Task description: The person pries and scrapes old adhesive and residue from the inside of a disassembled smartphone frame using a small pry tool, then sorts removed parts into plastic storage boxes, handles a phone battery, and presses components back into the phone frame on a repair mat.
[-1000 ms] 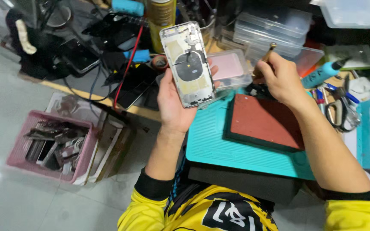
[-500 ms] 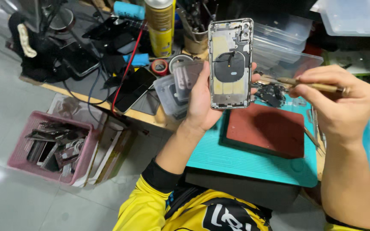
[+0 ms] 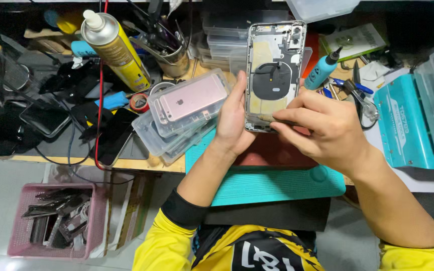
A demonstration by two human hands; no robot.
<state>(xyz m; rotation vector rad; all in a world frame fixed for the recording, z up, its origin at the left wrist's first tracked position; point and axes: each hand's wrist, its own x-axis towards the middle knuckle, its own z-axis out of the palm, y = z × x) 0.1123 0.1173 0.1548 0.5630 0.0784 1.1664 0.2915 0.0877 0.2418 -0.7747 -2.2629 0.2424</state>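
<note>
My left hand [image 3: 233, 114] grips an opened phone housing [image 3: 274, 75] by its left edge and holds it upright over the workbench; a round black coil shows inside it. My right hand [image 3: 322, 125] pinches a thin tool [image 3: 283, 122] whose tip rests on the housing's lower edge. Below both hands lies a teal work mat [image 3: 272, 181] with a dark red pad on it.
Clear plastic trays [image 3: 177, 125] holding a pink phone [image 3: 193, 98] sit to the left, beside a yellow spray can [image 3: 112, 44] and a cup of tools [image 3: 169, 47]. A teal bottle [image 3: 321, 69], pliers and a teal machine [image 3: 405, 125] stand right. A pink basket [image 3: 51, 221] of parts sits on the floor.
My right hand has come in from the right and set the tool's tip on the housing's lower edge. The view has moved closer over the bench.
</note>
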